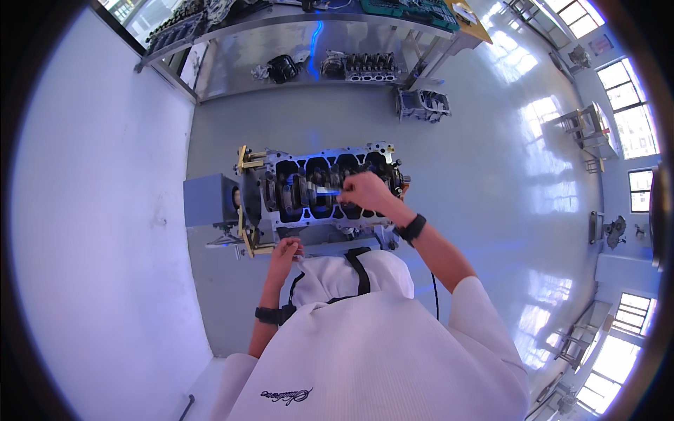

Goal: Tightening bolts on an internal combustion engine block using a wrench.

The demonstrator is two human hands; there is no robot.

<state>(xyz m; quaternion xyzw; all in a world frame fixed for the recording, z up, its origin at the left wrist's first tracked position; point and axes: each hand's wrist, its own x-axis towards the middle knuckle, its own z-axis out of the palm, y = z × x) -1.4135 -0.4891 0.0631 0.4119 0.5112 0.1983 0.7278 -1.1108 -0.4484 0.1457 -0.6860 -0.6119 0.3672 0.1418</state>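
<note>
An engine block [326, 156] lies in front of me with its open crankcase side up, and the crankshaft [300, 192] shows in it. Over the middle of the crankshaft is my right hand [366, 193], its fingers pinched together and pointing left. A pale, bright strip shows just left of these fingertips; I cannot tell whether it is held or is a shiny part of the crankshaft. My left hand [286, 249] is just off the block's near left corner, close to my body. Its fingers are curled together, and whatever they may hold is hidden.
Brass-coloured brackets [247, 163] join the block's left end to a grey stand box [210, 200]. Across the floor is a metal workbench [232, 46] with engine parts; a cylinder head [371, 67] lies on its lower shelf. Another metal housing [423, 104] sits beside it. A white wall [105, 196] rises at left.
</note>
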